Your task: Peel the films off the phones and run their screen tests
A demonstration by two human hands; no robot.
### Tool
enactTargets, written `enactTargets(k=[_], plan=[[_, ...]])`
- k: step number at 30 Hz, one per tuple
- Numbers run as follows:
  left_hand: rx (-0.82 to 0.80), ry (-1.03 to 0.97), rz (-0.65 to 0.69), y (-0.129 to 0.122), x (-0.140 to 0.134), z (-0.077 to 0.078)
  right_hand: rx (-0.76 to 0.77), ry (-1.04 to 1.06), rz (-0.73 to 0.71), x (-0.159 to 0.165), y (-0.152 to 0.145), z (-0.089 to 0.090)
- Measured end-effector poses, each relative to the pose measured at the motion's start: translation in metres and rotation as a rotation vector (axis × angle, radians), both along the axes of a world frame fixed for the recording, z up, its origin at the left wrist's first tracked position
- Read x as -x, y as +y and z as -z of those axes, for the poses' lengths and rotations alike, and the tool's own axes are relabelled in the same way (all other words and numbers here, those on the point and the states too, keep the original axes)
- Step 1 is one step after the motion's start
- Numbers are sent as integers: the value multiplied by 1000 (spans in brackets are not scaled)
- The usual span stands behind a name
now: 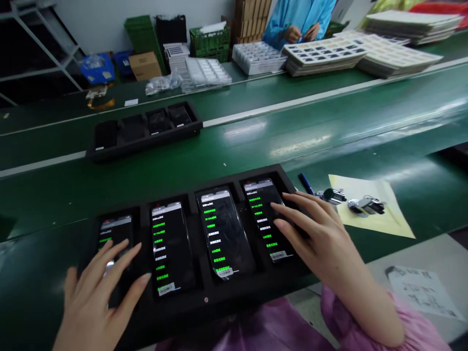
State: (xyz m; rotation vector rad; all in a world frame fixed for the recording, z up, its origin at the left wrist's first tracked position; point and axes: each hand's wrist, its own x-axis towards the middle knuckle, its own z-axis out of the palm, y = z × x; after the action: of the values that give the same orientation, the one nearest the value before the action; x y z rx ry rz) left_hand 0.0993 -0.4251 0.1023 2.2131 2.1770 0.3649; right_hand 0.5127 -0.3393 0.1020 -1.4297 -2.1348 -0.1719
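A black foam tray (206,292) lies before me with several lit smartphones in its slots. Over the leftmost smartphone (116,226) spreads my left hand (98,292), open, covering much of its screen. My right hand (314,229) is open too, its fingertips at the right edge of the rightmost smartphone (265,219); whether they touch the glass I cannot tell. Between the hands sit two more phones, a left-middle smartphone (171,248) and a right-middle smartphone (224,234). All the screens show a list with green and white lines, and paper labels show near the bottom of three.
Behind lies a second black tray (146,134) with dark phones on the green conveyor (248,105). To the right are a blue pen (306,184), metal clip-like parts (365,205) and yellow paper (387,219). Stacked trays (321,53) stand by a co-worker in blue (302,19).
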Motion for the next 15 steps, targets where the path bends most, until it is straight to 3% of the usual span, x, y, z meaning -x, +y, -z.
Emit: enactTargets(k=[5,10,15], plan=[[-51,104,-13,23,-25,8,-27,-165,36,22,6,10],[-8,168,-45,27,-40,1,-25,-157,-183,62,9,7],[18,176,0,29,-53,-3,31,88,-169,65,6,9]])
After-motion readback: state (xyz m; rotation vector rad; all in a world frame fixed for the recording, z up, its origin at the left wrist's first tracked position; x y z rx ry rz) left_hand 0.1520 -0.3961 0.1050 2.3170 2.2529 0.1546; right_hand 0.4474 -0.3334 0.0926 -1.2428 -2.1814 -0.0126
